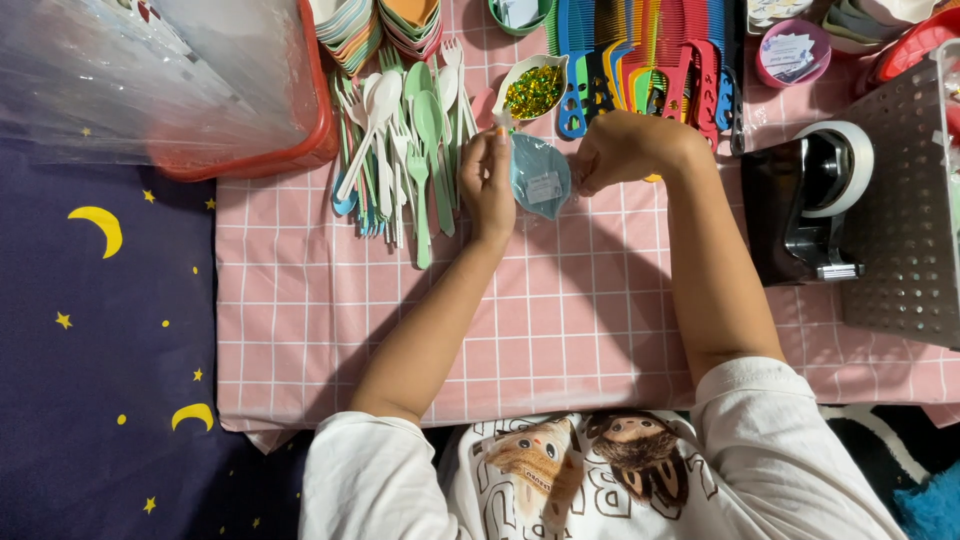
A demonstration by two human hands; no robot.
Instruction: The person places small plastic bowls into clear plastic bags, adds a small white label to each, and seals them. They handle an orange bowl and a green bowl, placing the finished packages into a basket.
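Both hands hold a small teal leaf-shaped plastic dish in a clear wrapper (pixel 541 180) above the pink checked tablecloth (pixel 560 330). The left hand (pixel 488 180) pinches its left edge; the right hand (pixel 622 150) is curled closed at its right edge. Pastel plastic spoons and forks (pixel 400 150) lie just left, bright combs (pixel 650 60) behind, and a black tape dispenser (pixel 805 205) sits to the right.

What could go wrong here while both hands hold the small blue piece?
1. The blue piece is pinched between the left hand and right hand close to the dish of gold bits; a bump might spill it.
2. The left hand lies beside the loose spoons and forks and may scatter them.
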